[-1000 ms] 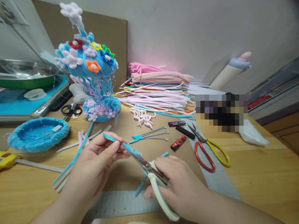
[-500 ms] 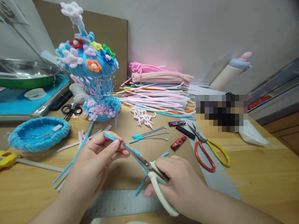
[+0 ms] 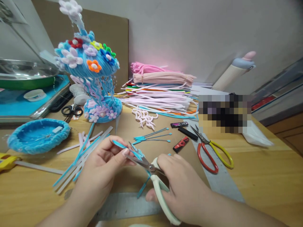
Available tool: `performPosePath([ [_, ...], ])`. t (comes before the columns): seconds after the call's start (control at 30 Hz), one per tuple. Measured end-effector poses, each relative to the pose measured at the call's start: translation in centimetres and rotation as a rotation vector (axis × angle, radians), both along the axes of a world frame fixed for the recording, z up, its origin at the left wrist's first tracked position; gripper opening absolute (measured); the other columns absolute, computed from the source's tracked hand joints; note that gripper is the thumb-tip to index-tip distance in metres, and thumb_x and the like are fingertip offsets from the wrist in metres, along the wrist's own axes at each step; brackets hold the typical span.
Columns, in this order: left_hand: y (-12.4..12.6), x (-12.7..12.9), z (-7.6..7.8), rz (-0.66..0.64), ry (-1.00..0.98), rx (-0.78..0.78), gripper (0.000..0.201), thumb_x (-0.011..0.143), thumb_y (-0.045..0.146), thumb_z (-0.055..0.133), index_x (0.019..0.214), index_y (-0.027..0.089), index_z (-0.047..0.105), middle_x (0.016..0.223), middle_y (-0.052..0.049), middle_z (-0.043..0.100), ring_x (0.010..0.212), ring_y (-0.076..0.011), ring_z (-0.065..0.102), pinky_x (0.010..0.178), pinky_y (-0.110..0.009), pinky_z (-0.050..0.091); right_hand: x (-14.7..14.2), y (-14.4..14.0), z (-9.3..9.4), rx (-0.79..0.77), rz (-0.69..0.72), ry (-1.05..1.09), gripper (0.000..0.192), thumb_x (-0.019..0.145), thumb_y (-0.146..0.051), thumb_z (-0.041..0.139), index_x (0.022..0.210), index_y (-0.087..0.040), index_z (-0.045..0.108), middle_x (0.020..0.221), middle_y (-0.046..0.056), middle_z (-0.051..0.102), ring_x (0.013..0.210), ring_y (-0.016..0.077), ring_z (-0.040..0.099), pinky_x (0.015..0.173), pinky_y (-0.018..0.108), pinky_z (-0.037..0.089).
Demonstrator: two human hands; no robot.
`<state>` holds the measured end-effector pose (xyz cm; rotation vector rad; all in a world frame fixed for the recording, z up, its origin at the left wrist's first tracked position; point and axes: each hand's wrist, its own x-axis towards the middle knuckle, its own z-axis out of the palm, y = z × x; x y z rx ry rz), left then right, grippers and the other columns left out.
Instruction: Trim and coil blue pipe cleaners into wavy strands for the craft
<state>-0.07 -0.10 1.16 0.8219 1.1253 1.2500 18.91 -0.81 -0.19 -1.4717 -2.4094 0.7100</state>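
A tall blue fuzzy ornament with coloured flowers stands beyond and left of the left fingers; nearer, left of them, sits a shallow blue fuzzy bowl. Red-and-yellow-handled metal scissors lie right of the right fingers. A pixelated patch beyond these is unreadable. The right hand curls its fingers round pale-green-handled scissors, blades parted, pointing up-left; one tip is lost at the left fingertips. The left hand pinches a thin light-blue fuzzy strip, long axis slanting from upper left to lower right, between thumb and forefinger.
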Motion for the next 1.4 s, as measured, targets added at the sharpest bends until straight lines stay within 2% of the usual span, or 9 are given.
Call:
performPosePath([
  [0.3, 0.0, 0.3, 0.1, 0.041, -0.002, -0.042, 0.017, 0.067, 0.021, 0.076, 0.074, 0.019, 0.062, 0.068, 0.001, 0.064, 0.062, -0.0121, 0.063, 0.059, -0.019, 0.053, 0.1, -0.1, -0.1, 0.013, -0.007, 0.038, 0.048, 0.071, -0.064, 0.063, 0.07, -0.02, 0.044, 0.068, -0.003, 0.053, 0.062, 0.0149, 0.043, 0.062, 0.028, 0.021],
  [0.63, 0.1, 0.2, -0.1, 0.021, -0.038, -0.066, 0.021, 0.065, 0.023, 0.078, 0.075, 0.018, 0.06, 0.067, 0.001, 0.064, 0.061, -0.0118, 0.062, 0.058, -0.02, 0.054, 0.1, 0.0, -0.3, 0.109, 0.003, 0.055, 0.044, 0.07, -0.061, 0.066, 0.068, -0.02, 0.048, 0.064, -0.004, 0.053, 0.059, 0.0146, 0.043, 0.061, 0.027, 0.022],
  [1.03, 0.4, -0.4, -0.3, -0.026, -0.016, -0.029, 0.016, 0.071, 0.022, 0.074, 0.077, 0.02, 0.06, 0.066, 0.002, 0.067, 0.06, -0.0123, 0.063, 0.06, -0.022, 0.055, 0.2, 0.0, -0.7, 0.201, -0.007, 0.097, 0.044, 0.068, -0.058, 0.07, 0.061, -0.019, 0.05, 0.056, -0.005, 0.051, 0.052, 0.0116, 0.041, 0.057, 0.026, 0.023],
  [1.2, 0.5, -0.5, -0.1, 0.006, 0.005, -0.048, 0.015, 0.07, 0.02, 0.073, 0.075, 0.019, 0.059, 0.072, 0.001, 0.068, 0.065, -0.013, 0.065, 0.065, -0.023, 0.056, 0.4, 0.4, -0.5, 0.087, -0.037, 0.116, 0.04, 0.072, -0.053, 0.069, 0.059, -0.02, 0.051, 0.056, -0.005, 0.053, 0.052, 0.0111, 0.043, 0.054, 0.024, 0.025],
  [1.3, 0.6, -0.8, -0.1, 0.022, -0.001, -0.062, 0.015, 0.072, 0.022, 0.071, 0.078, 0.019, 0.057, 0.081, -0.001, 0.071, 0.066, -0.0137, 0.066, 0.065, -0.023, 0.056, 0.7, 0.8, -0.5, -0.005, -0.113, 0.165, 0.039, 0.074, -0.049, 0.068, 0.059, -0.02, 0.047, 0.055, -0.005, 0.05, 0.052, 0.0108, 0.044, 0.051, 0.022, 0.026],
  [1.4, 0.6, -1.0, 0.1, 0.02, -0.003, -0.073, 0.017, 0.071, 0.021, 0.071, 0.078, 0.019, 0.056, 0.076, -0.003, 0.072, 0.063, -0.0141, 0.066, 0.062, -0.022, 0.055, 1.1, 1.0, -0.9, -0.04, -0.186, 0.204, 0.035, 0.074, -0.043, 0.066, 0.059, -0.02, 0.045, 0.055, -0.005, 0.047, 0.053, 0.0105, 0.042, 0.049, 0.022, 0.027],
])
